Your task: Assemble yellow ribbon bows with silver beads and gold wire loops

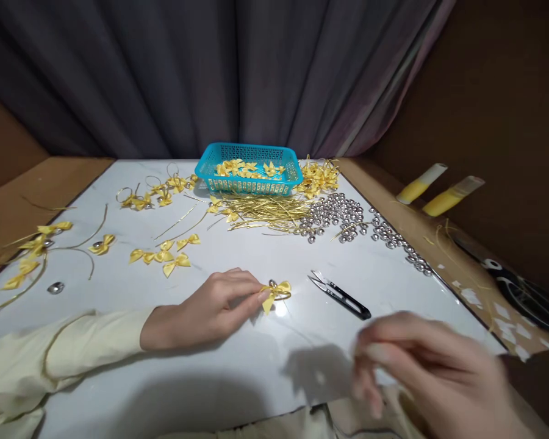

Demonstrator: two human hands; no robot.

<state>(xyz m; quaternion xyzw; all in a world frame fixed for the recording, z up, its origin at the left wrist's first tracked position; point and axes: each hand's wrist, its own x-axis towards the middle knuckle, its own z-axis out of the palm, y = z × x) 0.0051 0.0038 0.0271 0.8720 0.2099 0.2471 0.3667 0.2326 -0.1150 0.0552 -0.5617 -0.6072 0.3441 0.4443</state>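
Left hand [205, 308]: grip pinched on yellow ribbon bow [276, 291] with bell, resting on white bench [238, 366] | Right hand [421, 372]: blurred, grip state unclear | Done, judged: finished bows in blue basket [249, 183] | Left: loose bows [165, 256], gold wires [265, 212], silver bells [343, 213] | Thread snips [341, 294] beside.

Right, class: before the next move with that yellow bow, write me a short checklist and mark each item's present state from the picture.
1. Left hand pinches the yellow bow at its fingers: ok.
2. Bell sits at the bow's knot: ok, a small silver piece shows there.
3. Right hand holds something: cannot tell, it is blurred.
4. Thread snips lie free on the table, right of the bow: ok.
5. Silver bells and gold wires lie heaped in front of the blue basket: ok.
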